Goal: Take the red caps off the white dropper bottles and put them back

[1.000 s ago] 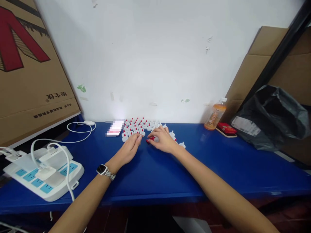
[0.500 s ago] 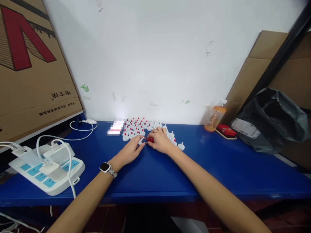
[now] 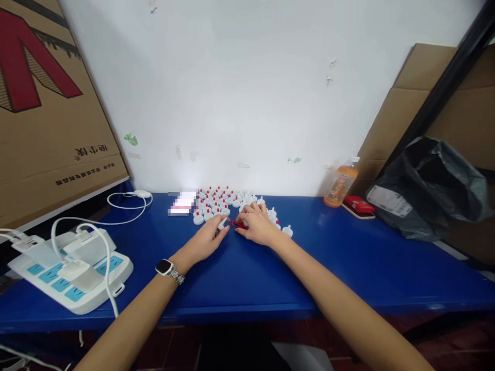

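My left hand (image 3: 207,238) is closed on a white cap with a pointed nozzle (image 3: 221,224), its tip sticking up between thumb and fingers. Just to its right, my right hand (image 3: 257,222) is curled low over a small heap of red tip caps (image 3: 242,224). Its thumb and forefinger close around a small red piece at the near side, partly hidden by the fingers. Behind both hands stand several white nozzle caps with red tips (image 3: 208,212). Plain white nozzle caps (image 3: 272,212) without red tips sit behind and right of my right hand, one lying apart.
On the left lies a white power strip (image 3: 77,301) with plugs and cables. An orange drink bottle (image 3: 341,185), a red box (image 3: 358,204) on a phone and a dark plastic bag (image 3: 433,196) are on the right. A blurred pale rectangle (image 3: 183,202) lies beside the caps.
My hands have drawn slightly apart, and a red piece now shows in the gap between them. The white nozzle cap stays in my left hand. The view has shifted a little.
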